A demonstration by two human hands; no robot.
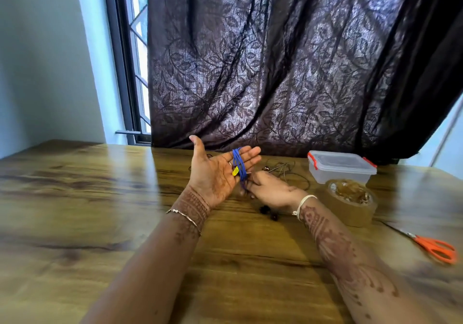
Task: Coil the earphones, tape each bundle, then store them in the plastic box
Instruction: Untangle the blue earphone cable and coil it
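A person's left hand point(215, 173) is held palm-up over the middle of the wooden table point(100, 198), fingers straight and together. Blue earphones point(239, 163) are looped several times around the fingers, and a small yellow tag point(235, 172) shows on the loops. Just below, the right hand point(270, 188) curls its fingers on the cord's loose run.

Winding well likely means laying each turn beside the last under light, even tension. The left fingers should stay flat so the bundle can slide off whole for taping.

Small dark earbuds point(269, 212) lie between the forearms; which set they belong to cannot be told. Thin black earphones point(283, 168) tangle behind the hands. Along the right side, from the far edge towards the near, sit the lidded plastic box point(340, 166), a brown tape roll point(350, 203) and orange scissors point(436, 247). The right fingertips are blurred and partly hidden, so the exact pinch is unclear.
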